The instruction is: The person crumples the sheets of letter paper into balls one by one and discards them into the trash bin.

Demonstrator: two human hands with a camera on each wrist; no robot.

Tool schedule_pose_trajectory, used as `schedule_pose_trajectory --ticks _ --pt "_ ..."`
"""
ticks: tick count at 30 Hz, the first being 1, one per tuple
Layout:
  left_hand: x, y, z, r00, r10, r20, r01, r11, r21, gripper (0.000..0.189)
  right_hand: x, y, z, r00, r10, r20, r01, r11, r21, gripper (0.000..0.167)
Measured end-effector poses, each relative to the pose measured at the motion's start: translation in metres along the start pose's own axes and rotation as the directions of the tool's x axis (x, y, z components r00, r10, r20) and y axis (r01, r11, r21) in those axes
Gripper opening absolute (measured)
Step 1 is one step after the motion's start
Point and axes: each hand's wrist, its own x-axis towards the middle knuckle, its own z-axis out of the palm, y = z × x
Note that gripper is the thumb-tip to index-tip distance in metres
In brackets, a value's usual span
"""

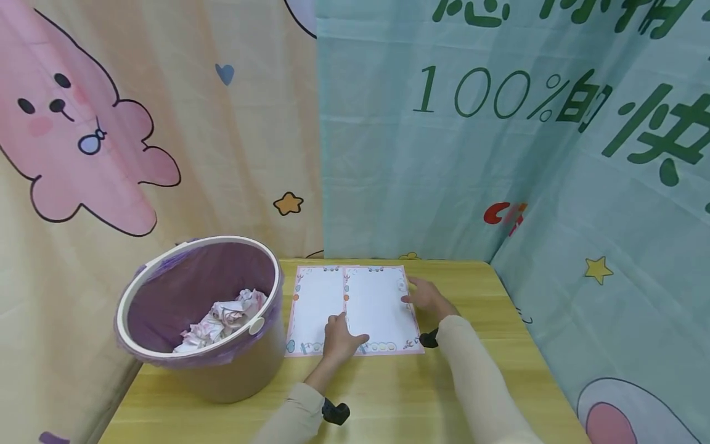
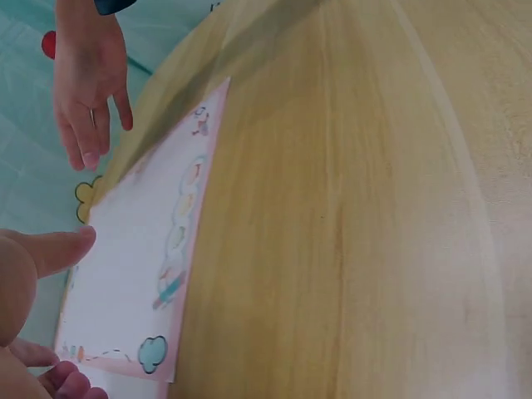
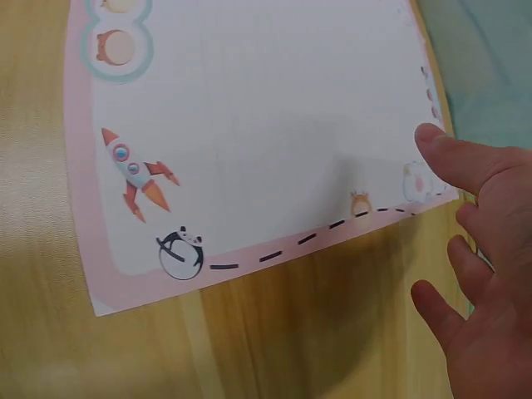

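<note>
Two white sheets of paper with pink cartoon borders lie side by side: the left sheet (image 1: 314,305) and the right sheet (image 1: 379,305), which meet or overlap along their inner edges. My left hand (image 1: 339,339) is at that inner edge, thumb stretched out over the right sheet, fingers pointing forward. In the left wrist view its fingers (image 2: 71,382) are by the sheet's side, partly cut off. At the outer edge of the right sheet is my right hand (image 1: 428,297), fingers spread, its thumb (image 3: 453,158) over the printed border near a corner.
A bin (image 1: 233,376) with a white rim and purple liner stands at the left of the wooden table (image 1: 477,382). Crumpled paper (image 1: 224,317) lies inside it. Printed curtains (image 1: 399,185) hang behind and along the sides.
</note>
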Motion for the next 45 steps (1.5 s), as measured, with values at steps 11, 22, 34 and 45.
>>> schedule_pose_trajectory --ticks 11,22,34,45 --pt "-0.007 -0.028 0.027 0.994 0.012 -0.109 -0.003 0.996 0.085 0.093 -0.012 0.022 0.034 0.998 0.017 0.063 -0.01 0.995 -0.103 0.093" --pt "-0.004 -0.026 0.021 0.996 0.064 -0.054 -0.057 0.99 0.129 0.082 -0.021 0.013 0.038 0.998 0.06 0.035 -0.055 0.988 -0.143 0.08" --pt "-0.009 -0.026 0.023 0.998 0.037 -0.045 -0.032 0.995 0.093 0.086 -0.03 0.019 0.052 0.987 0.007 -0.16 -0.024 0.994 -0.105 0.036" --pt "-0.012 -0.03 0.023 0.992 0.023 -0.127 -0.019 0.999 0.03 0.076 -0.038 0.021 0.048 0.976 0.028 -0.215 0.048 0.939 0.341 0.026"
